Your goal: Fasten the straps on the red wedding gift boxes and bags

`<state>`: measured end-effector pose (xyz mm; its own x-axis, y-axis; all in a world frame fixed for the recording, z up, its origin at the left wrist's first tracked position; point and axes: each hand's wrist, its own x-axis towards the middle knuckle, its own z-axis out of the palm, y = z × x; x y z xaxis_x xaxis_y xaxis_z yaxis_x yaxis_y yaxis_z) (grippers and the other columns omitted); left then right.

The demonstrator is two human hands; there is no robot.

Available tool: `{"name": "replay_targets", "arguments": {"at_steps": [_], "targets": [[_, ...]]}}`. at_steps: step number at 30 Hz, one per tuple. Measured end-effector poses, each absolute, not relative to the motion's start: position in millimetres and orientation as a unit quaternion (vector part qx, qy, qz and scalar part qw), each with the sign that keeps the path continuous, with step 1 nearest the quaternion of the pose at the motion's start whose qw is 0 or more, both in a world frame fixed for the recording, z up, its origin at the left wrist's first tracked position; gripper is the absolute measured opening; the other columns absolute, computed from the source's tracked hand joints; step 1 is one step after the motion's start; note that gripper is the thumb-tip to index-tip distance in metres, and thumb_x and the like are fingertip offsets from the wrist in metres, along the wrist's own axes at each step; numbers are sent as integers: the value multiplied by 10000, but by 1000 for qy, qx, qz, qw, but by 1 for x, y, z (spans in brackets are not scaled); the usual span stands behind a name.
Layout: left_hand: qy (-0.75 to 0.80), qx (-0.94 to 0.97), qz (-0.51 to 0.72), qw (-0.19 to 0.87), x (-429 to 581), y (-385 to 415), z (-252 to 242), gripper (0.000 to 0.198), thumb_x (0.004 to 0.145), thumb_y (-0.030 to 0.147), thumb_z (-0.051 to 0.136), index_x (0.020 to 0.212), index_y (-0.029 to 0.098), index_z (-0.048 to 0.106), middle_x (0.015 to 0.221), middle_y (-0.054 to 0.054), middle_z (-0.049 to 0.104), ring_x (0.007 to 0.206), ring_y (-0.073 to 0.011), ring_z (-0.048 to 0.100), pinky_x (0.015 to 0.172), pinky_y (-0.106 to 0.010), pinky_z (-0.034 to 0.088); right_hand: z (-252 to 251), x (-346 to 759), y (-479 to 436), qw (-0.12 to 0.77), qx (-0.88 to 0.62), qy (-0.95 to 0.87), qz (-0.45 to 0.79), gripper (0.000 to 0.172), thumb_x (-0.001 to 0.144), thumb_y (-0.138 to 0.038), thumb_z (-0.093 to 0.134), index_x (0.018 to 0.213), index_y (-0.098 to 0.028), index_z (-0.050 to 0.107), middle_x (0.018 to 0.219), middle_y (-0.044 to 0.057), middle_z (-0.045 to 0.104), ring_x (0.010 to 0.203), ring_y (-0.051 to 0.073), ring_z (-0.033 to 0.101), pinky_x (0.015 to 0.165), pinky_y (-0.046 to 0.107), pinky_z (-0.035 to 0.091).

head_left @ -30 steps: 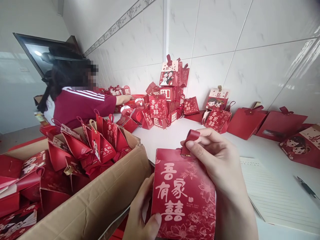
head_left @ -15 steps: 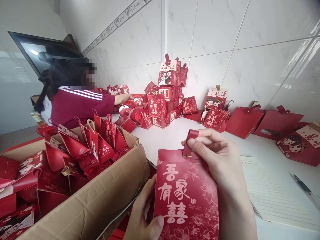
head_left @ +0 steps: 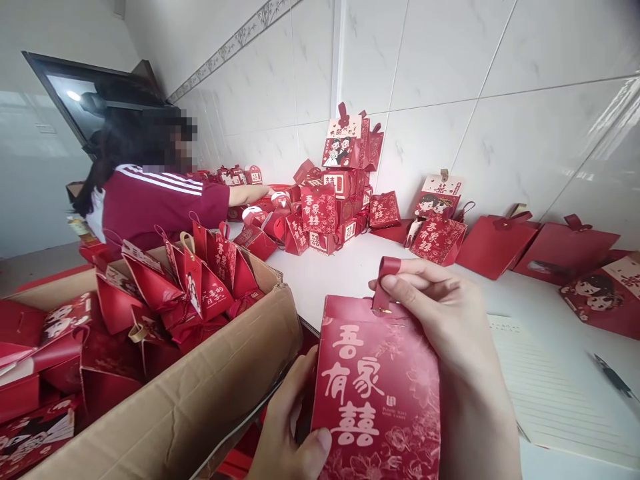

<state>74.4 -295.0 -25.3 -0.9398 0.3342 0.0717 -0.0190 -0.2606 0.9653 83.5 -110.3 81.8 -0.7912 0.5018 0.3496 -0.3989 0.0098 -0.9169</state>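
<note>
Red gift box (head_left: 381, 400): in both hands, front and centre, just right of the carton. Printed face toward camera, white Chinese characters plus pale flower linework. Roughly upright, slight tilt; bottom edge out of frame.
Left hand (head_left: 293, 423): gripping the box low on its left side. Thumb on the printed face, other fingers partly hidden behind the edge.
Right hand (head_left: 443, 310): thumb and fingers pinched narrow on the strap loop (head_left: 390, 267) at the box top. Wrist passes along the right edge.
Strap base: small gold-coloured bit (head_left: 384, 311) where it meets the box.
Carton (head_left: 200, 393): brown cardboard, open, left of the hands, packed with red boxes (head_left: 210, 297), many with loops up.
Counter (head_left: 315, 277): white. Far side has a stack of red boxes (head_left: 345, 147) near the wall, couple print on the top one.
Wall row: more red boxes (head_left: 495, 247), right of the stack, some leaning.
Right side: lined notebook (head_left: 565, 400), pen (head_left: 616, 375) beside it.
Co-worker (head_left: 165, 200): maroon sleeve, white stripes, far left, arm out toward the stack area.
</note>
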Motion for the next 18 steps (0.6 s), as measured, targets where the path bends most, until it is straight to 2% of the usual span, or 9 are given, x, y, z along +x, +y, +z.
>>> {"name": "replay_targets", "arguments": {"at_steps": [6, 12, 18], "targets": [[590, 154, 787, 95, 72, -294, -30, 763, 586, 534, 761, 1234, 162, 606, 1240, -144, 633, 1176, -413, 548, 931, -434, 515, 81, 81, -110, 307, -21, -654, 691, 179, 735, -330, 759, 860, -211, 711, 638, 2, 716, 558, 157, 683, 469, 205, 532], [581, 132, 799, 86, 73, -292, -30, 724, 595, 520, 772, 1215, 178, 619, 1205, -124, 667, 1149, -376, 586, 971, -419, 487, 81, 79, -114, 352, -43, -627, 694, 164, 700, -309, 774, 801, -205, 697, 594, -2, 704, 527, 163, 681, 493, 225, 555], [583, 158, 787, 125, 69, -294, -25, 743, 618, 536, 752, 1244, 165, 603, 1222, -136, 655, 1163, -387, 571, 973, -432, 485, 81, 77, -118, 364, -57, -610, 701, 149, 680, -279, 795, 767, -194, 708, 613, 11, 720, 573, 169, 698, 500, 204, 548]]}}
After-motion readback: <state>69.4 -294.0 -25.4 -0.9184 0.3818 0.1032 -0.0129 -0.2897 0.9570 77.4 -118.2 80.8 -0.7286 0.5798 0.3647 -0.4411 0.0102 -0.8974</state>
